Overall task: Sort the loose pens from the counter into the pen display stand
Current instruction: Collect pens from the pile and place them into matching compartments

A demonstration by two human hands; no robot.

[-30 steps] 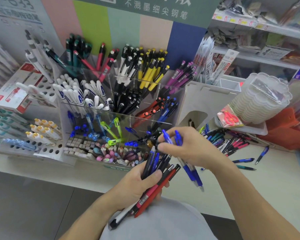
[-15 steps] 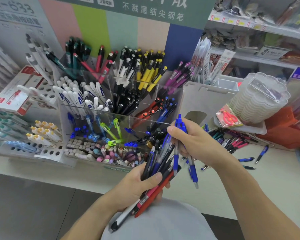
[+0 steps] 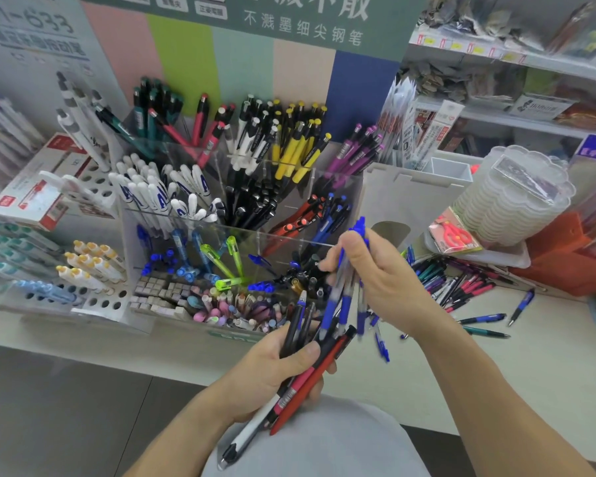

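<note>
Left hand [image 3: 276, 370] clamped round mixed bundle of red, black and white pens [image 3: 305, 373], kept as stock. Right hand [image 3: 369, 280] pinching blue-capped clear pens [image 3: 344, 297] upright, ready for clear acrylic display stand [image 3: 255, 242] ahead. More loose pens [image 3: 461, 287] on white counter [image 3: 496, 373].

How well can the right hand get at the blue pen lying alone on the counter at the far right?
Probably not yet. The right hand already grips a bunch of blue pens, so its fingers are full. The lone blue pen lies uncovered on the counter, so the path looks free.
</note>
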